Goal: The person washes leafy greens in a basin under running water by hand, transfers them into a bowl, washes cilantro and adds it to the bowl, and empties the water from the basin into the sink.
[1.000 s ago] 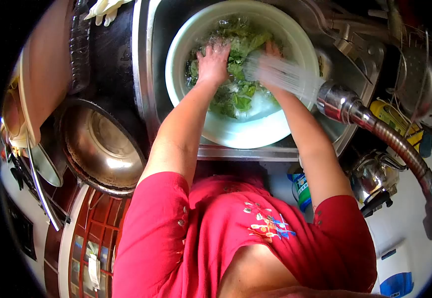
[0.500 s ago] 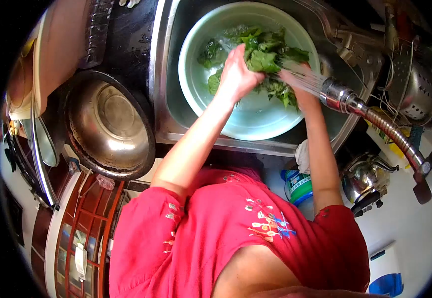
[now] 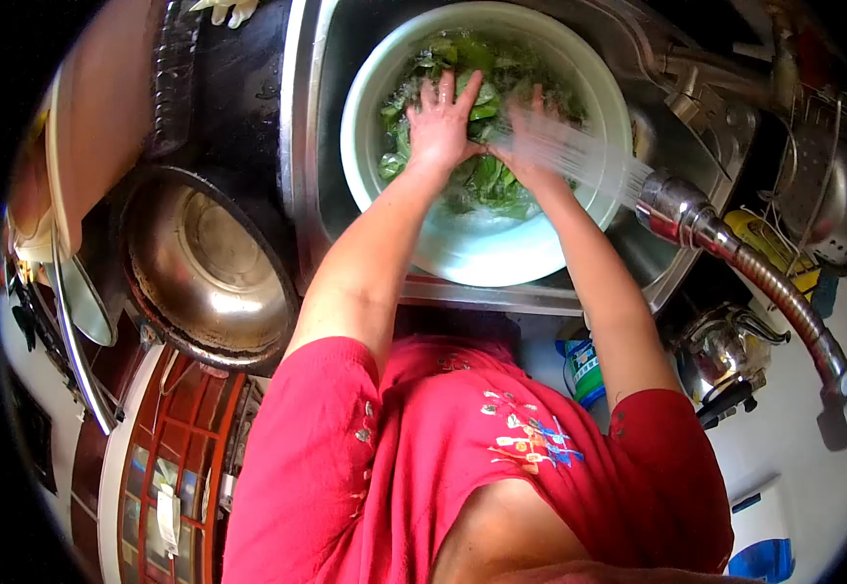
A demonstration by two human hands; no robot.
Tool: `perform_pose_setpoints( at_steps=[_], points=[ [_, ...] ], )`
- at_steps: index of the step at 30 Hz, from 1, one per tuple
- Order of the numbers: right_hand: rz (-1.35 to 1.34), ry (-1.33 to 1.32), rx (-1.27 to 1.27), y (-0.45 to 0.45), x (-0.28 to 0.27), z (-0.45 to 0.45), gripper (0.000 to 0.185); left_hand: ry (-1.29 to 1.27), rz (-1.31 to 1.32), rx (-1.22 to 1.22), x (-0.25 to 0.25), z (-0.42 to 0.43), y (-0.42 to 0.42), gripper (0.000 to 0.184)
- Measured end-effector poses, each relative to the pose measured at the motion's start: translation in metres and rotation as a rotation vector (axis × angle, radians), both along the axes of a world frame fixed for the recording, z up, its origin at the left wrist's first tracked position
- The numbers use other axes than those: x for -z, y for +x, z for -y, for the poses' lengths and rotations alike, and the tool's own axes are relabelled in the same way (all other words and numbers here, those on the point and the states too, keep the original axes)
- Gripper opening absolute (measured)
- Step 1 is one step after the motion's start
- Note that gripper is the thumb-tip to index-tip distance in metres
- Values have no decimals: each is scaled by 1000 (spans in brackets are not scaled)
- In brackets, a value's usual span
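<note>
Leafy greens (image 3: 496, 185) lie in water inside a pale green basin (image 3: 365, 161), which stands in a metal sink (image 3: 321, 209). My left hand (image 3: 440, 125) rests on the leaves with its fingers spread, palm down. Beside it my right hand (image 3: 534, 144) also presses on the greens, fingers apart, partly blurred by the spray. The thumbs of both hands nearly meet. Water streams leftward from a faucet with a spray head (image 3: 674, 204) onto my right hand and into the basin.
A large metal wok (image 3: 214, 258) sits left of the sink. To the right are a shiny kettle (image 3: 725, 355), a perforated metal holder (image 3: 827, 209) and the faucet's flexible neck (image 3: 783, 282). A green-labelled container (image 3: 584, 370) stands below the sink's front edge.
Both hands have let the lifted bunch of greens down into the water and opened flat over it. The right hand has moved left, closer to the left hand.
</note>
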State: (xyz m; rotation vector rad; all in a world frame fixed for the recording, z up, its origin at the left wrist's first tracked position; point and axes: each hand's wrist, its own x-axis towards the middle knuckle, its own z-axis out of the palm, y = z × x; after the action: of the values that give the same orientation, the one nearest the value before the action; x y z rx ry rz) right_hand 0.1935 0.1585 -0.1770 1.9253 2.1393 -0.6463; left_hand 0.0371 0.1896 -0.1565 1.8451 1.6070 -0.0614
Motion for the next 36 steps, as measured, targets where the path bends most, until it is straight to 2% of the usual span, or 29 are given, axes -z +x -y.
perform_pose_setpoints(
  at_steps=[2, 5, 6, 9, 10, 12, 13, 14, 15, 17, 19, 21, 24, 26, 27, 29, 31, 32, 33, 34, 35, 36],
  points=[
    [-3, 57, 18, 5, 12, 0, 72, -7, 95, -41, 32, 3, -7, 96],
    [-8, 62, 99, 18, 53, 7, 65, -32, -5, 65, 74, 8, -14, 90],
    [0, 78, 116, 22, 59, 6, 63, 20, -6, 108, 74, 4, -14, 79],
    [33, 183, 134, 28, 67, -1, 60, -90, 80, -133, 58, -9, -10, 66],
    [-181, 91, 306, 26, 54, -6, 60, -237, 175, -238, 33, -19, -10, 52],
    [-599, -98, 653, 29, 21, -15, 59, -166, 293, -348, 32, -10, -8, 50],
    [-691, -25, 644, 30, 17, -11, 58, -126, 351, -401, 12, -13, -6, 49],
    [-784, 49, 632, 31, 14, -6, 58, -218, 450, -428, -14, -10, -11, 51],
    [-876, 121, 618, 31, 7, 0, 58, -123, 453, -394, -30, -1, -14, 50],
    [-689, 36, 454, 23, -66, 13, 57, 63, 453, -324, -55, 18, -24, 49],
    [-507, -7, 250, 29, -94, 30, 55, 237, 371, -174, -70, 41, -40, 50],
    [-327, -15, 4, 50, -84, 53, 51, 178, 248, -77, -72, 61, -53, 54],
    [-197, -29, -30, 46, -84, 73, 42, 130, 123, 57, -71, 70, -54, 54],
    [-223, -41, 71, 46, -77, 74, 37, 111, 102, 71, -72, 64, -48, 53],
    [-235, -50, 125, 46, -73, 75, 34, 177, 138, 48, -67, 65, -51, 51],
    [-151, 32, 36, 45, -51, 82, 33, 206, 184, -3, -38, 68, -62, 51],
    [-75, 136, -52, 39, -18, 76, 33, 150, 119, -136, -18, 63, -49, 45],
    [-41, 50, 77, 42, -13, 78, 33, 221, 161, -205, -4, 62, -45, 44],
    [-60, -11, 111, 44, -17, 79, 36, 280, 207, -286, 7, 66, -38, 43],
    [-38, -22, 124, 44, -21, 77, 44, 180, 220, -303, 7, 63, -34, 45],
    [-27, -21, 138, 41, -23, 70, 53, 220, 234, -330, 8, 56, -33, 49],
    [-205, -6, 243, 34, -34, 55, 59, 252, 242, -355, 7, 52, -33, 53]
  ],
)
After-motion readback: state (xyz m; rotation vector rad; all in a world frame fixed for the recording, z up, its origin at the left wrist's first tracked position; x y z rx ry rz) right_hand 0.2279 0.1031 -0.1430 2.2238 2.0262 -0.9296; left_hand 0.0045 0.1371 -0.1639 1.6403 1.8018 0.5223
